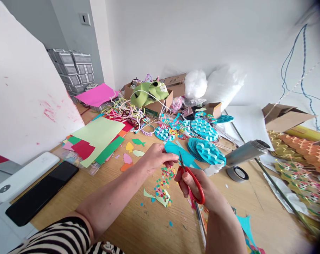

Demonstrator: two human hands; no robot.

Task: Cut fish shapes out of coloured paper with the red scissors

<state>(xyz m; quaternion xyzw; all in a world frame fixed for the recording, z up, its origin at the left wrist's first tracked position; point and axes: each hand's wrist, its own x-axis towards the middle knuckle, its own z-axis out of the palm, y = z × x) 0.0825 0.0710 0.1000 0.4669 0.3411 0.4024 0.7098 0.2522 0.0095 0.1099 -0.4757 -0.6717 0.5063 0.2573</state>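
Observation:
My left hand (161, 157) pinches the left edge of a sheet of blue paper (188, 159), which has faint lines drawn on it. In my right hand (194, 183) is a pair of red-handled scissors (199, 188), with the blades pointing up at the paper's lower edge. Under both hands lies a scatter of small round confetti (164, 181) in several colours. Pale green paper scraps (162, 200) rest just below it. Left of my left hand are cut-out paper fish, among them a green fish (138, 142) and a pink fish (127, 158).
Coloured sheets (99, 135) are piled at the left, near a black phone (43, 192) and a white device (25, 174). Blue textured discs (210, 151), a metal flask (247, 151) and a tape roll (237, 174) stand right. Craft boxes (160, 104) line the back.

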